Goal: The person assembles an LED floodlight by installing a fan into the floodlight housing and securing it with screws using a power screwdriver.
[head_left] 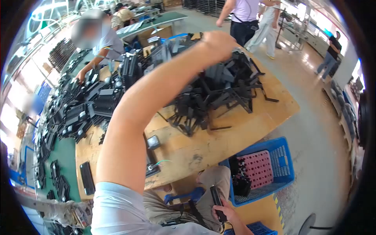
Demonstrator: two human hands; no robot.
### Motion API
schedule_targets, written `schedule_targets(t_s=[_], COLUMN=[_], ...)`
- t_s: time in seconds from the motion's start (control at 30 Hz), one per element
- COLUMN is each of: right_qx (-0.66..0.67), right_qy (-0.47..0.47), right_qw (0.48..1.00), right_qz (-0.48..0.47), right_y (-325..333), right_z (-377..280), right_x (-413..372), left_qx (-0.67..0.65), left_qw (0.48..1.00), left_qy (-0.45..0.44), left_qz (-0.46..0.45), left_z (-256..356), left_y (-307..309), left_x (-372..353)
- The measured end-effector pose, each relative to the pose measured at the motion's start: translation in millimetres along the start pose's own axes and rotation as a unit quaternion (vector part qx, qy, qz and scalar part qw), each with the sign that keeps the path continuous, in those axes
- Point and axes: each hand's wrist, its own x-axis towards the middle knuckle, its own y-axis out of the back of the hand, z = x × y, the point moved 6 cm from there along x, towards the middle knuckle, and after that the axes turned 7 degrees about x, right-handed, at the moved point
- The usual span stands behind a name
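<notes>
The left hand (219, 44) is held out, seemingly closed in a loose fist, above the far part of a pile of black parts (219, 84); it is blurred, and whether anything is gripped cannot be told. By the right hand (227, 213), low over the lap, a black handheld tool (217, 199) is held in closed fingers, upright with a slight tilt.

The widest space is taken up by the wooden worktop (188, 154), on which the pile is heaped in a tangle. The view across it is cut by the left arm (127, 117), behind which part of the heaps is hidden. To the left, a broad heap of dark units (103, 103) is spread, and into its far side a hand (81, 75) is reached by a co-worker (111, 41). Beside the near edge, below worktop height, a blue crate (288, 174) is placed, with a pink perforated tray (258, 168) and black pieces (239, 182) inside. Near the left edge a black phone-like slab (87, 178) is laid flat. Just right of the arm, a small square block (153, 141) and a thin green wire (162, 161) are seen.
</notes>
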Motion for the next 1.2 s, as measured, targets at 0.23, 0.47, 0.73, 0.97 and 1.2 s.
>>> schedule_targets(t_s=[0.23, 0.47, 0.73, 0.97, 1.2], right_qx=[-0.003, 0.027, -0.006, -0.063, -0.060], right_qy=[0.007, -0.009, -0.021, 0.009, 0.029], right_qw=[1.000, 0.999, 1.000, 0.997, 0.993], right_qz=[0.022, 0.031, 0.006, 0.052, 0.096], right_y=[8.0, 17.0, 17.9, -7.5, -23.9], right_z=[1.6, 11.8, 15.2, 11.5, 14.3], right_x=[1.8, 9.5, 18.6, 19.1, 17.5], left_qx=[0.090, -0.192, -0.192, -0.248, -0.323], left_qw=[0.983, 0.928, 0.952, 0.917, 0.917], left_qy=[-0.088, -0.120, 0.065, 0.186, 0.158], left_qz=[0.135, 0.295, 0.229, 0.252, 0.175], left_z=[17.8, -56.5, -34.8, -19.9, 1.1], left_y=[75.0, 120.4, 96.8, 5.4, -20.5], left_x=[-67.3, -222.2, -464.4, -533.5, -547.2])
